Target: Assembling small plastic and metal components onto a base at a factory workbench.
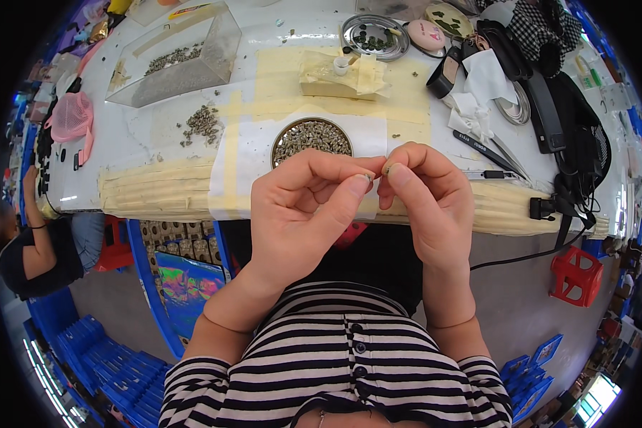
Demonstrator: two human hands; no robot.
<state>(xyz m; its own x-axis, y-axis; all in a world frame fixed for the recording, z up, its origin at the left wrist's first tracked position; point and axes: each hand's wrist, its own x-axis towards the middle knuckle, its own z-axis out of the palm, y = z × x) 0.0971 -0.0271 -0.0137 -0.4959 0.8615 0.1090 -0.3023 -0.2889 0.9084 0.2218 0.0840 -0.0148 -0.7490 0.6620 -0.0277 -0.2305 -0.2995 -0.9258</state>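
Observation:
Both hands meet just in front of a round dish [274, 158] heaped with small grey metal parts [312, 137]. My left hand [299, 210] pinches a tiny dark metal part [368, 177] between thumb and forefinger. Almost touching it, my right hand [435, 203] is closed in a pinch on another tiny metal part [387, 170]. Both pieces are too small to tell their exact kind. The dish rests on a white sheet [228, 171], its near rim partly behind my left hand.
Loose metal parts [201, 125] lie left of the dish, below a clear plastic box [175, 68]. Behind the dish stands a tape-covered block [342, 75] with a small white cup [341, 65]. At right are tweezers [485, 151], white tissue [478, 107] and a black strap [546, 118]. A co-worker [39, 242] sits far left.

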